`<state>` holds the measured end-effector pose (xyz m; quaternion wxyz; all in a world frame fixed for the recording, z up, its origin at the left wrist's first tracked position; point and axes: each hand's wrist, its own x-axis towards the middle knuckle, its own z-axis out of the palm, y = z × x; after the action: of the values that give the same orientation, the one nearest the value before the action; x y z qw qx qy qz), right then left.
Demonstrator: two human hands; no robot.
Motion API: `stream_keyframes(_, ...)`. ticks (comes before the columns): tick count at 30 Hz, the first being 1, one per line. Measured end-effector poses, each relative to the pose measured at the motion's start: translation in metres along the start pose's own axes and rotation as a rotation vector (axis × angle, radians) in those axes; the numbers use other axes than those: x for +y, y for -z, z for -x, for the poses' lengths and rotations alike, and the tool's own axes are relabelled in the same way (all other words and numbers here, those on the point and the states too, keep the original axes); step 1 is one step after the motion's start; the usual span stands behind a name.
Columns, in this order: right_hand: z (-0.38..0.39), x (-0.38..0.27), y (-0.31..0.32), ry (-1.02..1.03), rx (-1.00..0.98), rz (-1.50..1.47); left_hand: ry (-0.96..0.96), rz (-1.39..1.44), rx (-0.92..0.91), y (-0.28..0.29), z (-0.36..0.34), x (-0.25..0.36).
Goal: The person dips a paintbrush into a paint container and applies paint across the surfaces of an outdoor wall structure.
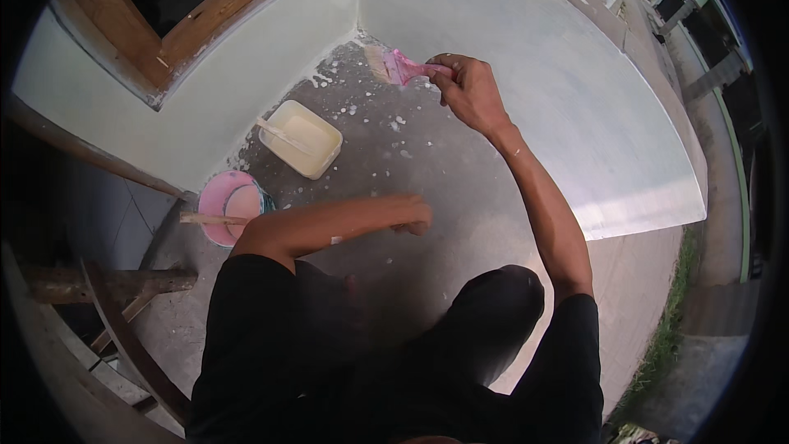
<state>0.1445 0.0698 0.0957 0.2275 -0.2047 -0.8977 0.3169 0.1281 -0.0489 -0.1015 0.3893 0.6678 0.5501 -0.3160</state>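
Observation:
My right hand (472, 92) is closed around the handle of a pink paintbrush (404, 68). The brush's pale bristles point left, close to the bottom of the white wall (485, 41) by the corner; whether they touch it I cannot tell. My left hand (411, 214) hangs over the grey floor with its fingers curled in, and nothing shows in it. Left of the brush, a cream rectangular tub (329, 148) holds pale paint, with a stick lying across it. Nearer to me is a pink-lined bucket (215, 196) with a wooden stick over it, partly behind my left forearm.
White splatters dot the grey floor (374, 127). A wooden window frame (136, 41) is set in the left wall. Wooden furniture parts (123, 337) stand at the lower left. The right wall ends at an edge beside paving and a grass strip (670, 321).

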Motion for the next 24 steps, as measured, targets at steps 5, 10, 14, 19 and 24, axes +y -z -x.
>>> stream_keyframes(5, -0.041, -0.045, -0.138, 0.14, -0.262, 0.087, -0.383, 0.203, 0.273, -0.048, -0.007, 0.003)
stream_keyframes(10, -0.052, -0.03, -0.234, 0.297, -0.353, 0.316, -0.393, 0.193, 0.269, -0.037, 0.005, 0.019)
stream_keyframes(14, -0.048, -0.024, -0.27, 0.258, -0.377, 0.438, -0.422, 0.207, 0.286, -0.034, 0.01, 0.022)
stream_keyframes(19, -0.045, -0.029, -0.256, 0.24, -0.414, 0.459, -0.426, 0.18, 0.278, -0.034, 0.013, 0.024)
stream_keyframes(24, -0.045, -0.032, -0.238, 0.194, -0.325, 0.475, -0.438, 0.111, 0.271, -0.028, 0.015, 0.032)
